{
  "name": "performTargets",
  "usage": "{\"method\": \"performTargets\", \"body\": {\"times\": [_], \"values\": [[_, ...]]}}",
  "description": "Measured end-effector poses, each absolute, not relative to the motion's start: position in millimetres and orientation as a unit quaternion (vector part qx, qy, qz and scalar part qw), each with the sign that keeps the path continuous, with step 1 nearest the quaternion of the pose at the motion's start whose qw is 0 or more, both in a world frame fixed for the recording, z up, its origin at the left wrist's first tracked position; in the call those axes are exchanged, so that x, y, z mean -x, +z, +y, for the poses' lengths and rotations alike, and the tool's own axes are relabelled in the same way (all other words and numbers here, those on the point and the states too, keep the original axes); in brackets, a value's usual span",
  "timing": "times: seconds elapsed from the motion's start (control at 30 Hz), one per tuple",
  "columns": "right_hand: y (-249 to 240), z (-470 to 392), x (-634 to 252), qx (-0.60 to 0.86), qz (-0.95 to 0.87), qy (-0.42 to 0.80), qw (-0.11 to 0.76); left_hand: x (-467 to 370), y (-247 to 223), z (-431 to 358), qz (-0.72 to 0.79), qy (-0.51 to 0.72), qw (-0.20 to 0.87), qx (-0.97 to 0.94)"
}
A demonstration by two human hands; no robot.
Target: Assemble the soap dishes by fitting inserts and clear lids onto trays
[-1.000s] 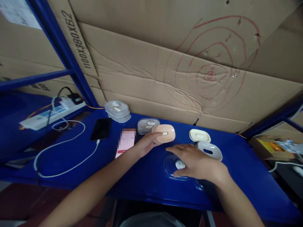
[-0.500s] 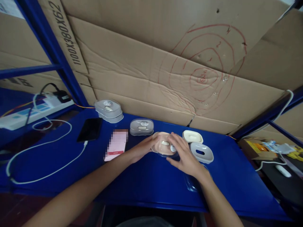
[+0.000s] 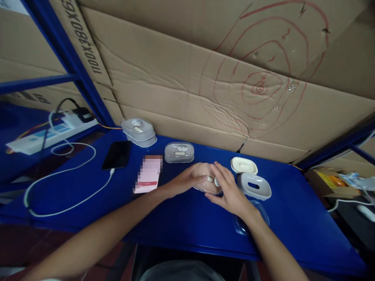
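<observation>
Both hands are at a peach-coloured soap box (image 3: 201,169) with a clear lid, on the blue table. My left hand (image 3: 184,182) is closed round its left side, the thumb lying over the top beside the small cream handle. From the right, my right hand (image 3: 230,189) grips the lid, fingers over the far edge and thumb at the near edge. A cream soap tray (image 3: 244,166) lies beyond the right hand, touching or close to a grey soap dish (image 3: 263,188) with an oval hole. Partly behind my right wrist is a clear lid (image 3: 262,212).
A grey lidded soap box (image 3: 179,153) and a stack of grey soap boxes (image 3: 139,133) stand along the cardboard wall (image 3: 164,78). Two phones lie left, one black (image 3: 116,155) on a white cable, one lit (image 3: 149,175). A power strip (image 3: 52,134) sits far left; an open carton (image 3: 334,183) stands right.
My left thumb has come over the top of the lid, next to its handle. Both hands stay on the soap box. The whole view has shifted slightly.
</observation>
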State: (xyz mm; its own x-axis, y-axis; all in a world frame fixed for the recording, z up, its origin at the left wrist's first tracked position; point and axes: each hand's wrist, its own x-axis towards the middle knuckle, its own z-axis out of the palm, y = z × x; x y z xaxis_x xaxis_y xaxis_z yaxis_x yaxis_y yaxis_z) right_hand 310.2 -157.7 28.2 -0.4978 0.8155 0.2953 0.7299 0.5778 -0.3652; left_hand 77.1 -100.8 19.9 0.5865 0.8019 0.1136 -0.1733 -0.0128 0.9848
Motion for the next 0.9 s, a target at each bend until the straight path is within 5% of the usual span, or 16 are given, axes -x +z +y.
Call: {"method": "performTargets", "body": {"times": [0.23, 0.43, 0.9], "values": [[23.6, -150.9, -318.6, 0.411, -0.853, 0.192, 0.259, -78.6, 17.3, -109.7, 0.261, 0.338, 0.704, -0.568], [19.2, -152.2, -310.7, 0.456, -0.834, 0.138, 0.279, -82.2, 16.5, -108.8, 0.301, 0.323, 0.775, -0.452], [21.8, -156.3, -307.3, 0.439, -0.842, 0.120, 0.288, -81.7, 13.2, -104.7, 0.265, 0.353, 0.735, -0.515]]}}
